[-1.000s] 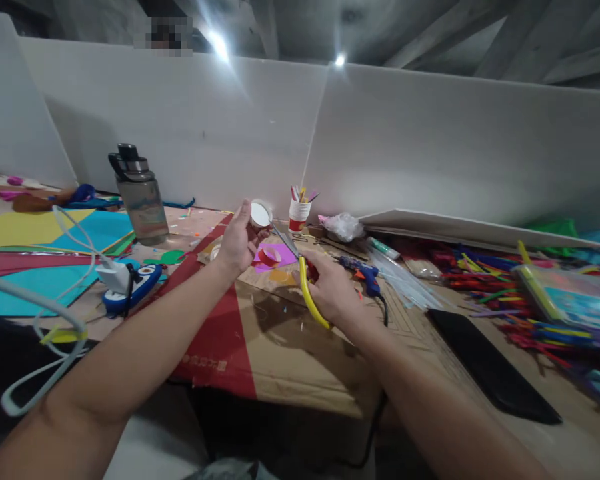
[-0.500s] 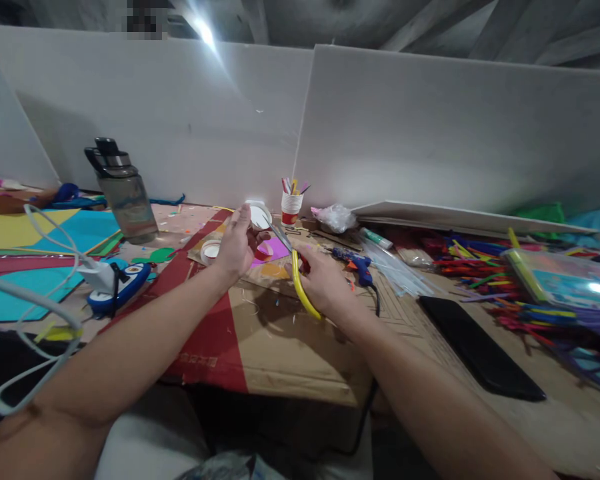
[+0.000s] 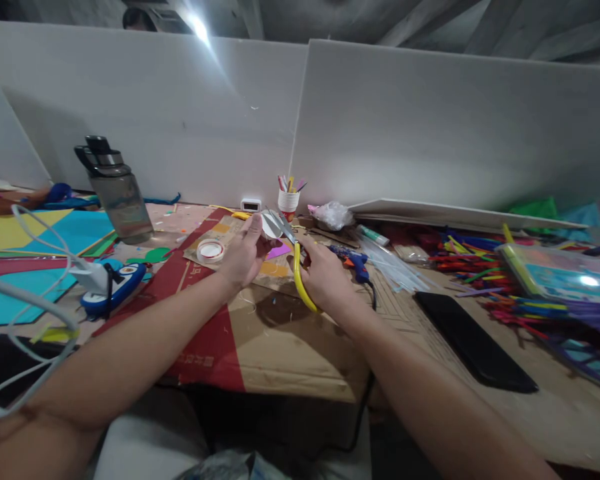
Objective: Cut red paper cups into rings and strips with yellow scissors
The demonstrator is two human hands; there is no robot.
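My left hand (image 3: 244,252) grips a white paper cup piece (image 3: 271,225) by its edge, above the cardboard. Yellow-handled scissors (image 3: 300,280) are in my right hand (image 3: 325,272), their metal blades pointing up and left against the white piece. Whether the blades are parted around its edge is too small to tell. Left of my left hand, a white ring-shaped piece with a red edge (image 3: 211,251) lies on the cardboard (image 3: 290,353). Part of a purple paper (image 3: 279,250) shows between my hands.
A water bottle (image 3: 121,200) and a blue power strip (image 3: 113,290) stand left. Behind are a cup of pens (image 3: 289,200) and a small white device (image 3: 251,205). Right lie a blue glue gun (image 3: 357,262), a black phone (image 3: 473,340) and colourful pipe cleaners (image 3: 470,257).
My left hand and the white piece have moved slightly down and right, closer to the scissors. The white piece has turned, and the small device behind is now uncovered. The view has shifted a little.
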